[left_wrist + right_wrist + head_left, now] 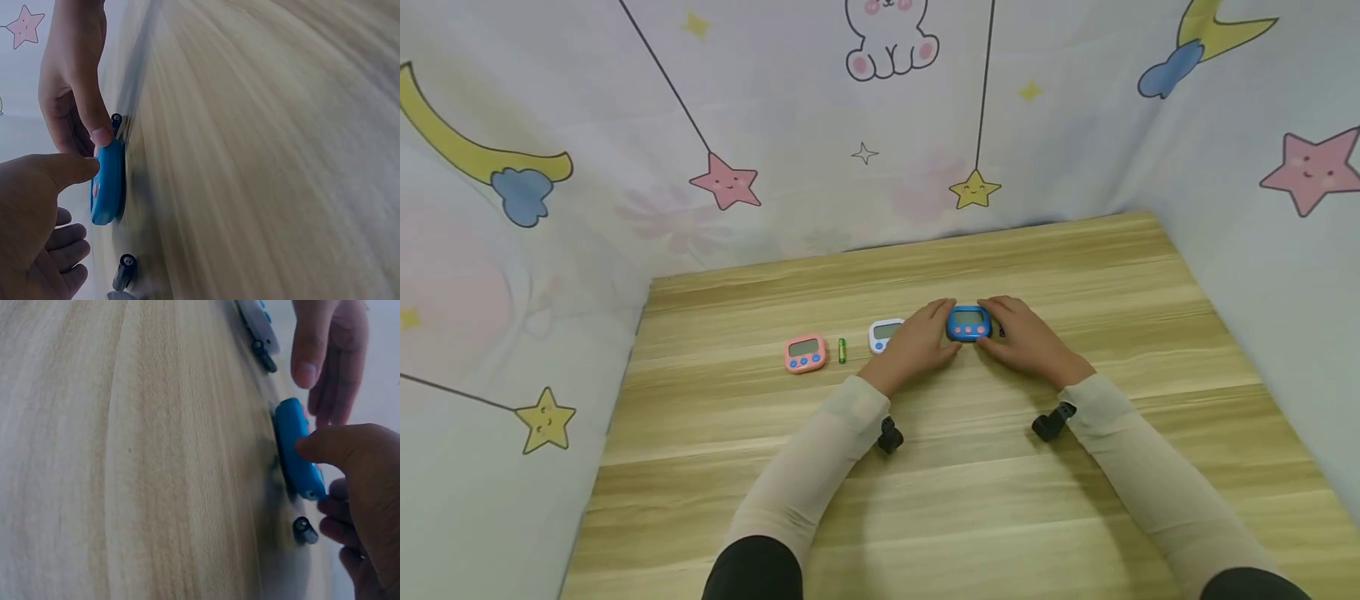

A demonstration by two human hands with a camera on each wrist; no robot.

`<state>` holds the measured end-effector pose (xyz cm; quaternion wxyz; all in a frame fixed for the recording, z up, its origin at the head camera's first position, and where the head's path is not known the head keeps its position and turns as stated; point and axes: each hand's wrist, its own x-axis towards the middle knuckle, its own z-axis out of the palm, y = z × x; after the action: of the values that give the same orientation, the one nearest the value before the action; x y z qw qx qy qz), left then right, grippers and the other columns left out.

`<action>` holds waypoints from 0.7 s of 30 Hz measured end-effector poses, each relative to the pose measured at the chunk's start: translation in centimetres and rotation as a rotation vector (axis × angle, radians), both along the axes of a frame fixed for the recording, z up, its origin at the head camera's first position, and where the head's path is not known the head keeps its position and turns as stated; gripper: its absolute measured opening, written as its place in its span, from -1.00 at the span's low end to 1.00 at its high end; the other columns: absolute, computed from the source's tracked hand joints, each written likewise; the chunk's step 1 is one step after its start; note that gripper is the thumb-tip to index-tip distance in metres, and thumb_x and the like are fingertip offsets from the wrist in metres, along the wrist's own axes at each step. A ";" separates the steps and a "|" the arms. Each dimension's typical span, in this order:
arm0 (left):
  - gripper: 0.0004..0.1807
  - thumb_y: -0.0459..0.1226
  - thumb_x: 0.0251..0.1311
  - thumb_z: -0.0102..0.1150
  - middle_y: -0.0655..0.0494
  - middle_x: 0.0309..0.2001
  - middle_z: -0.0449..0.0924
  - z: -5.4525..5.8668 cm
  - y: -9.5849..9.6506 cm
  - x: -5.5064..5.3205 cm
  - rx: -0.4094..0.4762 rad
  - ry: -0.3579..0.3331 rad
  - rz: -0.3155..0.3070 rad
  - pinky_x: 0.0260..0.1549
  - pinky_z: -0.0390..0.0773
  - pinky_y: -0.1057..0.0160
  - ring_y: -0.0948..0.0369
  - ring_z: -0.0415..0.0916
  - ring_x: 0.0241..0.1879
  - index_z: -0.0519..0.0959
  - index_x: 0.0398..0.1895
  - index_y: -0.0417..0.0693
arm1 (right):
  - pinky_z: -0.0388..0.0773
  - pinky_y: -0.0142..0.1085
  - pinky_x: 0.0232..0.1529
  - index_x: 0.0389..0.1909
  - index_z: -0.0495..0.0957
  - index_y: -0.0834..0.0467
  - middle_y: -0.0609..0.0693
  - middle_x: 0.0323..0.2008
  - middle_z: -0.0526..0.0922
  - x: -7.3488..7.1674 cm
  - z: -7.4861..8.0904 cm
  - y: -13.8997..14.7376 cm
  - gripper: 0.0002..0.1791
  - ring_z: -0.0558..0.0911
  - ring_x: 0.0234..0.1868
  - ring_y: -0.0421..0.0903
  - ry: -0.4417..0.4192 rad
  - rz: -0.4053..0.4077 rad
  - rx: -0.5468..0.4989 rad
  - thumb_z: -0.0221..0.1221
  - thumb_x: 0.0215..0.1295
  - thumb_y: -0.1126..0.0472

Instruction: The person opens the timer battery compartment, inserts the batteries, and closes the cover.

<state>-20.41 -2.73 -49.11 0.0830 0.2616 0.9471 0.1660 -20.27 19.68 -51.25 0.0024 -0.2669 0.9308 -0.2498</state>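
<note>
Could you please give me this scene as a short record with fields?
Right hand: grips the blue timer
Left hand: at the blue timer's other side
White timer: partly hidden by the left hand in the head view
Green battery: between pink timer and white timer
Surface: wood-grained tabletop

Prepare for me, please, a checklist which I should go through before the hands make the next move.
1. Right hand gripping the blue timer: ok, thumb on its edge.
2. Left hand touching that timer: cannot tell; its thumb looks apart in the right wrist view.
3. Blue timer's screen facing up: ok.
4. Dark battery by the right hand clear of the blue timer: ok, a gap shows.
5. Green battery apart from the pink timer: ok.
6. Batteries inside the timers: cannot tell, backs hidden.
</note>
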 end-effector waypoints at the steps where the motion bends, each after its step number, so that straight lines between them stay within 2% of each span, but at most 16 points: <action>1: -0.16 0.04 0.30 0.15 0.02 0.45 0.16 0.0 0.1 -0.1 0.005 -0.007 0.003 0.26 0.31 0.17 0.12 0.21 0.38 0.07 0.52 -0.07 | 0.29 0.10 0.25 0.37 0.29 0.29 0.24 0.25 0.39 0.0 0.1 0.0 -0.27 0.35 0.28 0.21 0.001 -0.004 0.008 0.27 0.29 0.03; 9: -0.22 -0.01 0.33 0.14 0.01 0.43 0.20 -0.2 0.6 -0.3 0.005 -0.070 0.023 0.28 0.29 0.18 0.12 0.22 0.37 0.12 0.50 -0.09 | 0.34 0.05 0.21 0.38 0.30 0.29 0.22 0.24 0.39 0.0 -0.1 0.1 -0.25 0.37 0.23 0.16 -0.053 -0.024 0.043 0.24 0.29 -0.03; 21: -0.32 -0.18 0.38 0.11 -0.01 0.42 0.22 0.2 1.0 -0.8 -0.012 -0.113 0.021 0.29 0.26 0.21 0.12 0.22 0.37 0.14 0.49 -0.12 | 0.42 -0.01 0.07 0.34 0.35 0.30 0.20 0.16 0.45 -0.2 0.1 0.1 -0.27 0.43 0.11 0.11 -0.030 -0.028 0.024 0.27 0.26 -0.02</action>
<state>-21.25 -1.76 -48.92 0.1364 0.2416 0.9445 0.1760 -20.47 19.76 -51.15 0.0162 -0.2499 0.9372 -0.2429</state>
